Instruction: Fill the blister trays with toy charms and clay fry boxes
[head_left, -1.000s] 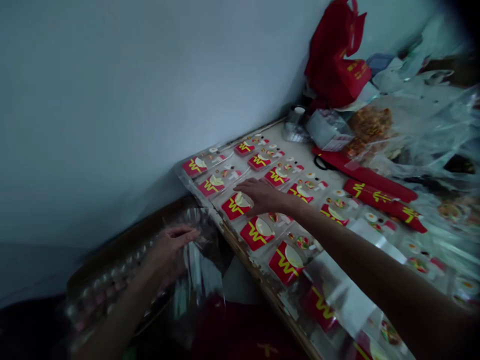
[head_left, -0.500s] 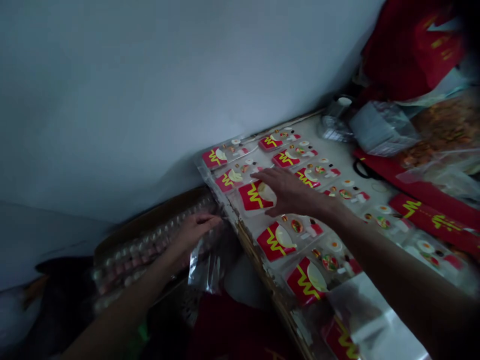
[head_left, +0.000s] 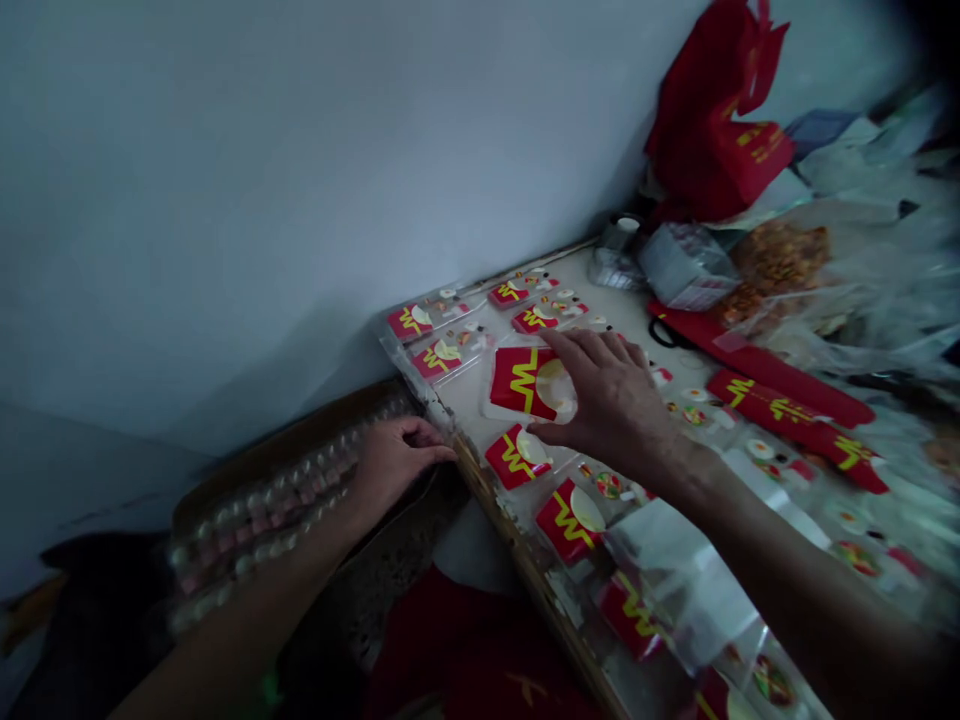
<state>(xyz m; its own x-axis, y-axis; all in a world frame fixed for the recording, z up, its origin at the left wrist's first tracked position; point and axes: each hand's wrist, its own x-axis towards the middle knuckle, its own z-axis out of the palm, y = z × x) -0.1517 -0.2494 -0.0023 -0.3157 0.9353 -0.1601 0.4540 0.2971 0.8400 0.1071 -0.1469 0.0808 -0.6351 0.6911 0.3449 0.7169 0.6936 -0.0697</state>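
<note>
My right hand (head_left: 611, 400) spans a clear plastic pack (head_left: 525, 385) with a red card bearing a yellow zigzag mark. Its thumb and fingers close around the pack's right end, above the other packs. At the table's left edge, my left hand (head_left: 397, 462) has its thumb and curled fingers close together; what they hold, if anything, cannot be made out. Similar packs (head_left: 570, 520) lie in rows on the table (head_left: 480, 400), with small food-shaped pieces beside the red cards. Clear plastic bags (head_left: 690, 550) lie near my right forearm.
A box of clear domed packs (head_left: 277, 500) stands below the table's left edge. Against the wall are a red bag (head_left: 712, 130), a clear container (head_left: 686, 265) and a small bottle (head_left: 619, 240). Red printed strips (head_left: 795, 420) and crumpled plastic (head_left: 847, 300) lie to the right.
The view has shifted, showing more of the table's right side. The clear bag hanging under my left hand no longer shows. The pack at my right hand looks larger and raised.
</note>
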